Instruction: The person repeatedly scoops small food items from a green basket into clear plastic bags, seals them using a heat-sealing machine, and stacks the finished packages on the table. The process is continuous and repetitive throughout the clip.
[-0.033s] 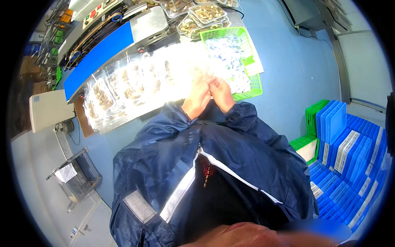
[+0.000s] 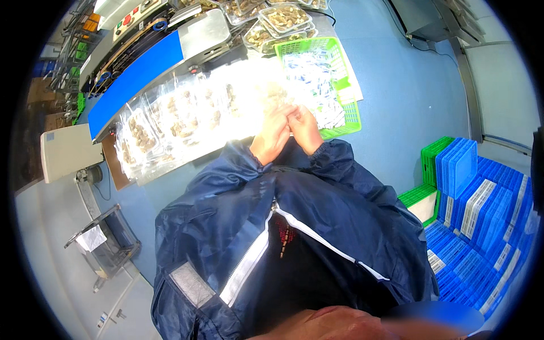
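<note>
Table (image 2: 325,25) holds clr bags (image 2: 180,110), brown pcs (image 2: 140,135) inside, glare-bleached nr fingers (image 2: 281,111).

right: green basket (image 2: 352,117) | left: bagged packs (image 2: 181,119) | passable: above both

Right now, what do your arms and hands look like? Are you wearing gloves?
No gloves: the left hand and right hand are bare. The left sleeve and right sleeve are dark navy, long, loose and wrinkly, with a slight shine. They gather at the wrists. Bright glare washes out the fingertips, so I can't tell their details.
</note>
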Demonstrator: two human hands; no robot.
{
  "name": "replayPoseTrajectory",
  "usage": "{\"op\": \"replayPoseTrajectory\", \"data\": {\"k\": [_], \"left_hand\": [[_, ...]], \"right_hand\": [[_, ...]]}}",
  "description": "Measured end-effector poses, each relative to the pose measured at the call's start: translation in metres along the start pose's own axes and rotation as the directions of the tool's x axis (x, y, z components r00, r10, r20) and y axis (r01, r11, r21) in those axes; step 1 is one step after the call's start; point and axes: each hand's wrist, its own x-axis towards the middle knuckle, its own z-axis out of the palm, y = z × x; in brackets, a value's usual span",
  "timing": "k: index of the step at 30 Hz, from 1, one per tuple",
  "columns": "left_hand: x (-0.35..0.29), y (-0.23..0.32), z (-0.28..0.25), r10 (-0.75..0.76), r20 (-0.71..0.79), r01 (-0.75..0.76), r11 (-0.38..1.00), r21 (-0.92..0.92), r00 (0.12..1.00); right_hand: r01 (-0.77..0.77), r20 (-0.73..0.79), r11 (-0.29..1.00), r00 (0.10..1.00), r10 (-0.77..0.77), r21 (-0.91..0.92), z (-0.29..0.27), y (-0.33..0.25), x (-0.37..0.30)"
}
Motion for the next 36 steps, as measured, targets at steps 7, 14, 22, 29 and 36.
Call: {"op": "replayPoseTrajectory", "data": {"k": [7, 14, 22, 29, 36], "left_hand": [[0.035, 0.009, -0.033, -0.076, -0.136, 0.093, 0.988, 0.124, 0.988], [0.033, -0.040, -0.091, -0.763, 0.158, 0.669, 0.423, -0.611, 0.626], [0.009, -0.059, -0.054, -0.808, 0.164, 0.700, 0.366, -0.613, 0.565], [0.016, -0.025, -0.080, -0.799, 0.243, 0.539, 0.117, -0.834, 0.550], [0.036, -0.034, -0.148, -0.837, -0.060, 0.288, 0.253, -0.924, 0.544]], "right_hand": [[-0.137, 0.229, 0.990, 0.965, 0.124, 0.039, -0.045, -0.043, 0.024], [-0.199, 0.461, 0.976, 0.861, 0.215, -0.083, -0.087, -0.091, 0.024], [-0.170, 0.612, 0.954, 0.736, 0.289, -0.247, -0.097, -0.109, 0.034], [-0.177, 0.543, 0.984, 0.829, 0.138, 0.020, -0.081, -0.104, 0.057], [0.152, 0.302, 0.844, 0.953, 0.012, -0.515, -0.127, -0.069, 0.123]]}}
